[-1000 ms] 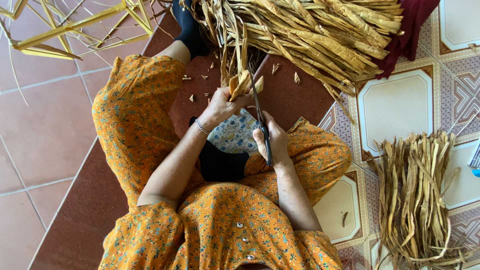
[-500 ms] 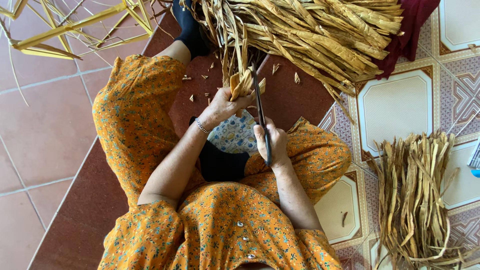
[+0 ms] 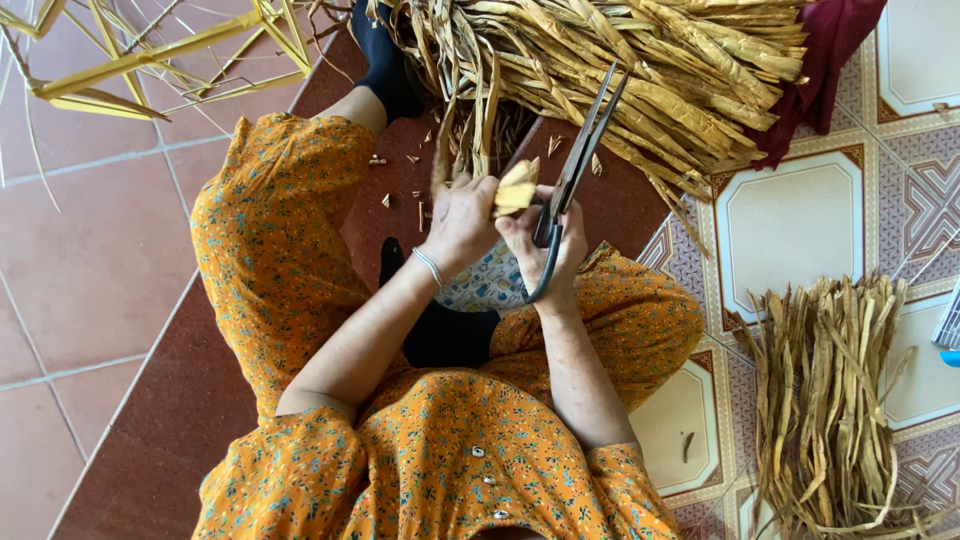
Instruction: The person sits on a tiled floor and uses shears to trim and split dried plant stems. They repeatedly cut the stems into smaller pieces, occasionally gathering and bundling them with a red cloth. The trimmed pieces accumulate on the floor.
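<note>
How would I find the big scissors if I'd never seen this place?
Start at the large heap of dried yellow leaf strips at the top, in front of the seated person in orange. Just below it, the right hand holds the scissors, blades pointing up toward the heap. They are the only dark metal thing among all the pale straw-coloured strips.

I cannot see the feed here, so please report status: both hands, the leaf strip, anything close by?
Left hand grips folded dried leaf strip. Right hand holds dark scissors, blades almost closed, beside the strip. Big leaf pile just ahead; cut scraps on floor.
</note>
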